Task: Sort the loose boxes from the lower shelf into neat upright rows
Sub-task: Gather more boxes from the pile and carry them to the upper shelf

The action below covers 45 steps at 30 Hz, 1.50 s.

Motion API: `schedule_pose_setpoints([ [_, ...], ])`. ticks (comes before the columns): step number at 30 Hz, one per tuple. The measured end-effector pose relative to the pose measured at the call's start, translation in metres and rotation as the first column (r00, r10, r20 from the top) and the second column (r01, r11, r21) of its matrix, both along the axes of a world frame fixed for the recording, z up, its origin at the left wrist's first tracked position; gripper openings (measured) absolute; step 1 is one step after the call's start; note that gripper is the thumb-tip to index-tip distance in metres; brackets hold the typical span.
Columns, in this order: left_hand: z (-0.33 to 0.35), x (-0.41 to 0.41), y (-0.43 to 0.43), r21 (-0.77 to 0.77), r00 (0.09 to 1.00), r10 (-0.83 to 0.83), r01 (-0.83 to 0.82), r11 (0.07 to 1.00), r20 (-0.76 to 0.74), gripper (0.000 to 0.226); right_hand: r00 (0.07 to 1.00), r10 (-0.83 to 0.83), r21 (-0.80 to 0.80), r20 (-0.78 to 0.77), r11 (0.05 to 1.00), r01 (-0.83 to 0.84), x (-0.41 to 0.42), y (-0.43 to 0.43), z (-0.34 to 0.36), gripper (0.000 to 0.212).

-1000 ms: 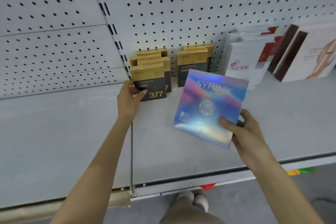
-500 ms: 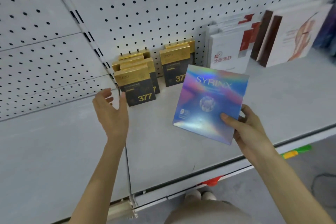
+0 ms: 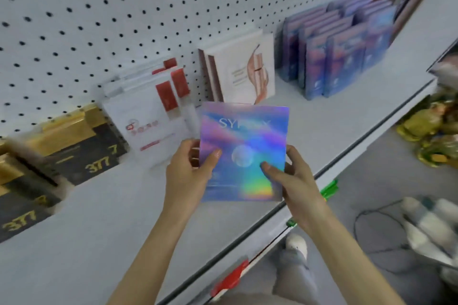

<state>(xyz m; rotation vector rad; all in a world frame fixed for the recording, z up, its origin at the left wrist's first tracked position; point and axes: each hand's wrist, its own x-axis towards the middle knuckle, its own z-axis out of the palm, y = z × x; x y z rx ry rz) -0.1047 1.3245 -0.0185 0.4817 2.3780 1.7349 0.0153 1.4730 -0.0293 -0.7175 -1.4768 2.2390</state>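
A flat holographic box (image 3: 244, 136) with rainbow sheen and white lettering is held upright above the grey shelf (image 3: 104, 225). My left hand (image 3: 188, 176) grips its left edge, thumb on the front. My right hand (image 3: 295, 178) grips its right edge the same way. Behind it stand rows of boxes: gold-and-black "377" boxes (image 3: 74, 146) at the left, white boxes with red tabs (image 3: 146, 119), white boxes with a pink figure (image 3: 243, 72), and several purple-blue boxes (image 3: 337, 57) in rows at the right.
A white pegboard wall (image 3: 124, 7) backs the shelf. The shelf's front edge (image 3: 309, 195) carries red and green price tags. On the floor at the right lie gold-green packets (image 3: 431, 136), a dark cable (image 3: 371, 233) and pale blurred items. A shoe (image 3: 296, 245) shows below.
My left hand left the gold-and-black boxes and came across to grip the holographic box's left edge. The view swung right, so the purple-blue rows now show.
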Motion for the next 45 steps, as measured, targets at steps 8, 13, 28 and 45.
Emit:
schedule_pose_setpoints([
  [8, -0.015, 0.018, 0.229, -0.082, 0.998, -0.049, 0.046, 0.996, -0.037, 0.023, 0.989, -0.148, 0.338, -0.024, 0.929, 0.148, 0.016, 0.238, -0.006, 0.036],
  [13, -0.009, 0.036, 0.344, -0.034, 0.996, -0.07, 0.068, 0.997, -0.062, 0.022, 0.988, -0.142, 0.444, 0.06, 0.89, 0.101, 0.021, 0.37, 0.002, 0.038],
  [28, -0.021, 0.014, 0.396, -0.127, 0.954, 0.287, -0.297, 0.946, -0.09, 0.015, 0.978, 0.081, 0.713, 0.193, 0.673, -0.197, -0.07, 0.443, -0.017, 0.048],
  [45, -0.007, 0.039, 0.364, -0.166, 0.951, 0.308, -0.299, 0.94, 0.03, 0.03, 0.957, -0.199, 0.692, 0.212, 0.722, -0.003, -0.035, 0.387, -0.041, 0.057],
])
